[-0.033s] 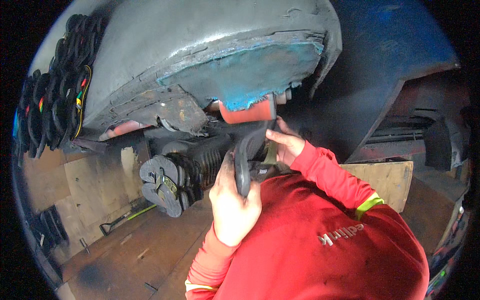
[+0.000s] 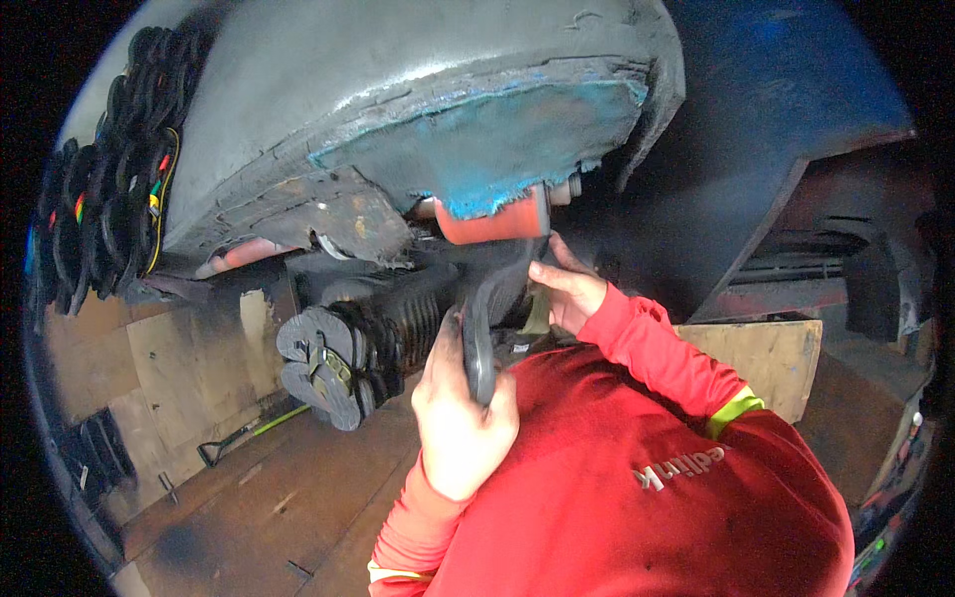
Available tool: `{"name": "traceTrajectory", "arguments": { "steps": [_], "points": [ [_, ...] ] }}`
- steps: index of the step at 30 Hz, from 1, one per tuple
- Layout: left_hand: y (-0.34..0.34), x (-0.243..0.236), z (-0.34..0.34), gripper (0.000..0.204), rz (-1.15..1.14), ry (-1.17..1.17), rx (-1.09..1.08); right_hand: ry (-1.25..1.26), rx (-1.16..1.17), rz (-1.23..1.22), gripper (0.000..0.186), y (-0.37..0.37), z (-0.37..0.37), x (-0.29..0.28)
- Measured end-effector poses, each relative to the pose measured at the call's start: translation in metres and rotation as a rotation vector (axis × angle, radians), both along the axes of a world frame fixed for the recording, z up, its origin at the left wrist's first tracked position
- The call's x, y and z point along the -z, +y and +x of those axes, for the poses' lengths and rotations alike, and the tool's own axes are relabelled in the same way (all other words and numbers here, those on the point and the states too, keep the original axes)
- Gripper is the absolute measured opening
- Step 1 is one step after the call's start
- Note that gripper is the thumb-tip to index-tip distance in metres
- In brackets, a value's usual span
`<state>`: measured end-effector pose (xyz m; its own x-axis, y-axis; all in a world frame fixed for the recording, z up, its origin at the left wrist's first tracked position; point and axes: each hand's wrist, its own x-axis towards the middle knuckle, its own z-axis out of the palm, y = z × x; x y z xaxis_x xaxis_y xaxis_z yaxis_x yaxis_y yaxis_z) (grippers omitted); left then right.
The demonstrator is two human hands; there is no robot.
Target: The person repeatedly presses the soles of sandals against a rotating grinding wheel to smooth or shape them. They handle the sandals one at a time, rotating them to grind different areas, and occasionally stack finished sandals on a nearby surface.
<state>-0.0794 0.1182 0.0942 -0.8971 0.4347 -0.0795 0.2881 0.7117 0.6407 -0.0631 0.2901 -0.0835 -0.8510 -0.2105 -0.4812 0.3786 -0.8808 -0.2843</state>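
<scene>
A dark flip-flop (image 2: pixel 480 348) is held on edge between my two hands. My left hand (image 2: pixel 458 428) grips its near end, thumb on one side and fingers on the other. Farther up, my right hand (image 2: pixel 575 289) is closed on the far end, close beneath a red sanding drum (image 2: pixel 487 223). That far end looks to be touching the drum's lower edge, though the contact is partly hidden. An olive-green strap-like piece (image 2: pixel 538 310) shows beside the sole. Above the drum hangs a ragged teal flap (image 2: pixel 497 149).
A large grey hood (image 2: pixel 418 50) overhangs the drum. To the left, a stack of grey flip-flops (image 2: pixel 333 373) lies sideways, and many black ones (image 2: pixel 99 209) hang farther left. A wooden board (image 2: pixel 761 363) stands at right. A green-handled tool (image 2: pixel 282 421) rests on the brown floor.
The near end of the flip-flop and my left hand have dipped slightly lower. My right hand has hardly moved, staying by the drum.
</scene>
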Motion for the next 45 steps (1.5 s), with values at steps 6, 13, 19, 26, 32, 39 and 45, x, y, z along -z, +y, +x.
{"name": "traceTrajectory", "arguments": {
  "steps": [6, 13, 19, 26, 32, 39, 45],
  "points": [
    [0.001, 0.0, 0.001, 0.061, 0.051, 0.006, 0.039, -0.072, -0.019, 0.049, 0.109, -0.001, -0.001, 0.0],
    [0.003, 0.016, -0.009, 0.06, 0.1, -0.017, -0.018, 0.061, 0.002, 0.028, 0.067, 0.008, -0.009, -0.005],
    [-0.021, -0.009, 0.021, 0.064, 0.061, 0.012, 0.046, 0.012, -0.019, 0.038, 0.115, -0.001, 0.014, -0.009],
    [0.007, 0.009, -0.003, 0.059, 0.056, -0.047, -0.007, 0.024, 0.038, 0.03, 0.113, 0.008, -0.014, -0.004],
    [-0.027, 0.014, 0.024, 0.066, 0.089, -0.055, 0.007, -0.011, -0.048, 0.09, 0.109, 0.003, 0.004, 0.002],
    [-0.075, 0.02, 0.067, 0.099, 0.586, -0.566, -0.058, 0.175, -0.088, 0.116, 0.123, -0.031, 0.038, 0.0],
    [-0.051, 0.013, 0.051, 0.08, 0.455, -0.521, -0.077, 0.3, -0.075, 0.018, 0.104, -0.019, 0.028, 0.016]
  ]
}}
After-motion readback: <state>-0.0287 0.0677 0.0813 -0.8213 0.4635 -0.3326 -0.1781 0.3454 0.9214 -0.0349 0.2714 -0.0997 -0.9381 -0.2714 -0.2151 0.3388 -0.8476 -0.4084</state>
